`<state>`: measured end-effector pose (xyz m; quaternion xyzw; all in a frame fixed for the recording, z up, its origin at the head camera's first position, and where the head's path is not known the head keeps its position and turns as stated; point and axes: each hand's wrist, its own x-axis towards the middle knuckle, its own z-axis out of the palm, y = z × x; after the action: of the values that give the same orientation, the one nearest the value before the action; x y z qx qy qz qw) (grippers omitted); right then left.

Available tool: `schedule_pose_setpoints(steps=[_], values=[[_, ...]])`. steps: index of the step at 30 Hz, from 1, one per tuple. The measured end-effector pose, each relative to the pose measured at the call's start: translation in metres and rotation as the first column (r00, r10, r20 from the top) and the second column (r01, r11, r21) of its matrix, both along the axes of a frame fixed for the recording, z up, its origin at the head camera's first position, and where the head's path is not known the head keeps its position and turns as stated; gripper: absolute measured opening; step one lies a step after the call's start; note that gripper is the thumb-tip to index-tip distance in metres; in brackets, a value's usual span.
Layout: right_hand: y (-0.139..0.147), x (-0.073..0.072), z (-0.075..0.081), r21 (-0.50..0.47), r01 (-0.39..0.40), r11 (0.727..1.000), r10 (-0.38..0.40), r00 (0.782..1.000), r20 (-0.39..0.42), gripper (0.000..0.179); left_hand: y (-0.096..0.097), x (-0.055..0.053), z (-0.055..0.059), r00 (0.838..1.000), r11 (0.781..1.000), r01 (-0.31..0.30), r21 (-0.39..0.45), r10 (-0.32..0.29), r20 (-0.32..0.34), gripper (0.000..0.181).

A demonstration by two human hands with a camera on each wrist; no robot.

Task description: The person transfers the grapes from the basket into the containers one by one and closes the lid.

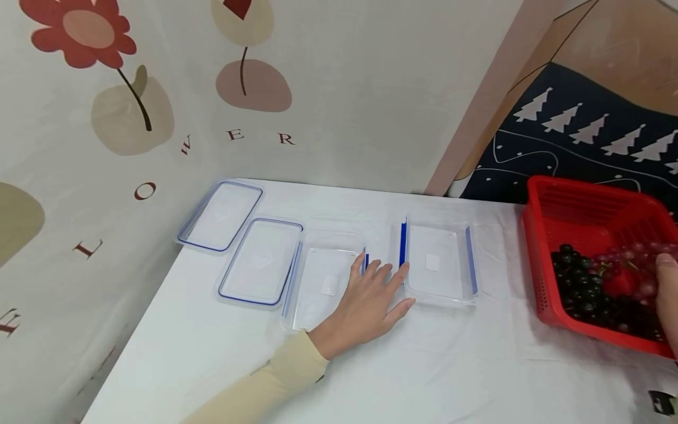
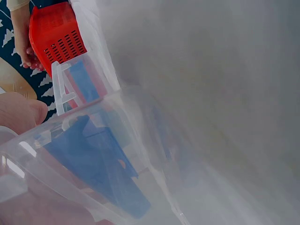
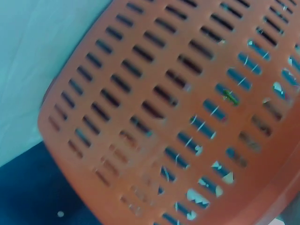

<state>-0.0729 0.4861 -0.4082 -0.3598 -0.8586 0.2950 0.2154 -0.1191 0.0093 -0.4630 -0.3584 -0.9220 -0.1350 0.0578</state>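
Note:
My left hand [image 1: 365,306], its fingers spread, lies over the right side of a clear plastic container [image 1: 309,294]. Its fingertips reach toward a second clear container [image 1: 439,265] with blue side flaps. In the left wrist view, the near container's wall and blue flap [image 2: 93,164] fill the lower left. At the right edge of the head view, my right hand [image 1: 668,294] grips a bunch of red grapes [image 1: 630,259] inside a red basket [image 1: 545,277]. Dark grapes [image 1: 580,288] lie in the basket below. Most of the right hand is cut off; its wrist view shows the slotted basket wall [image 3: 154,108].
Two clear lids with blue seals, one nearer [image 1: 262,262] and one farther [image 1: 222,215], lie on the left of the white table [image 1: 424,365]. A wall with printed flowers stands behind and left. A dark fabric with white trees [image 1: 582,129] hangs behind the basket.

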Motion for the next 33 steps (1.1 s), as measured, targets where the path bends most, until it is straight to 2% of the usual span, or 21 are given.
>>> schedule_pose_setpoints(steps=[3,6,14,18,20,23,25,28,33], values=[[-0.010,0.000,0.004,-0.055,0.027,0.998,-0.026,0.999,0.018,0.058,0.001,0.000,0.000,1.000,1.000,0.001,0.001,-0.001,0.009,0.066],[-0.019,0.001,0.006,-0.062,0.035,0.997,-0.034,0.999,0.016,0.058,0.001,0.001,0.000,1.000,1.000,0.002,0.002,-0.002,0.013,0.066],[-0.040,0.000,0.010,0.030,-0.081,0.996,0.084,0.992,-0.098,0.056,0.000,0.002,0.001,1.000,1.000,-0.003,0.002,0.003,0.008,0.066],[-0.049,0.002,0.013,-0.011,-0.095,0.995,0.094,0.993,-0.070,0.058,0.000,0.001,0.000,1.000,1.000,-0.002,0.006,0.002,-0.002,0.065],[-0.052,0.003,0.015,-0.034,-0.112,0.993,0.109,0.992,-0.070,0.052,0.000,0.001,0.000,1.000,1.000,-0.003,0.009,0.003,-0.006,0.065],[-0.056,0.002,0.015,-0.068,-0.184,0.981,0.172,0.973,-0.150,0.034,0.000,0.001,0.000,1.000,1.000,-0.005,0.012,0.005,-0.009,0.065],[-0.058,0.000,0.013,-0.067,-0.248,0.967,0.225,0.944,-0.242,0.019,0.000,0.001,0.001,1.000,1.000,-0.006,0.011,0.006,-0.007,0.065],[-0.061,-0.001,0.010,-0.074,-0.290,0.954,0.252,0.912,-0.325,0.018,0.000,0.000,0.002,1.000,1.000,-0.005,0.007,0.005,0.002,0.065],[-0.069,0.000,0.011,-0.054,-0.275,0.960,0.240,0.907,-0.346,0.019,0.000,0.001,0.003,1.000,1.000,-0.005,0.001,0.005,0.013,0.066]])
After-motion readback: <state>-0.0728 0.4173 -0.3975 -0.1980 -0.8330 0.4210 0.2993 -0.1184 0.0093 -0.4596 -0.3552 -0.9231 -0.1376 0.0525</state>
